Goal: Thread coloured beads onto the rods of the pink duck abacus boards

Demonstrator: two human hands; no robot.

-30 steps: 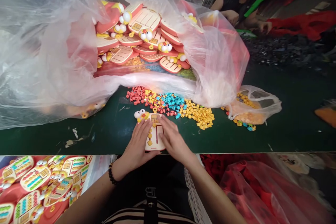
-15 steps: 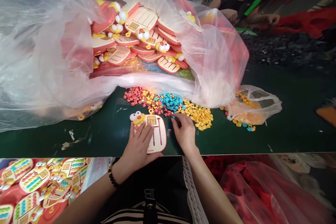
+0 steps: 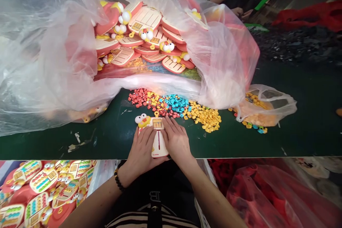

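Observation:
A cream board toy (image 3: pixel 159 142) with slots and a big-eyed yellow duck head (image 3: pixel 143 120) lies at the front edge of the dark green table. My left hand (image 3: pixel 143 148) is wrapped round its left side. Over its right part lies my right hand (image 3: pixel 177 140), fingers bent onto the upper right; whatever may be under the fingertips is hidden. Just behind the toy are heaps of small red pieces (image 3: pixel 138 97), blue pieces (image 3: pixel 176 103) and yellow pieces (image 3: pixel 207 117).
A large clear plastic bag (image 3: pixel 42 53) holds many similar toys. At the right sits a small bag of yellow pieces (image 3: pixel 267 112). Toys with coloured pieces fill a container at lower left (image 3: pixel 44 178). A person's hand (image 3: pixel 237 12) shows at the back right.
My right hand has moved left from the heaps' near edge onto the toy's right part. My left hand still holds the toy. The view has shifted slightly.

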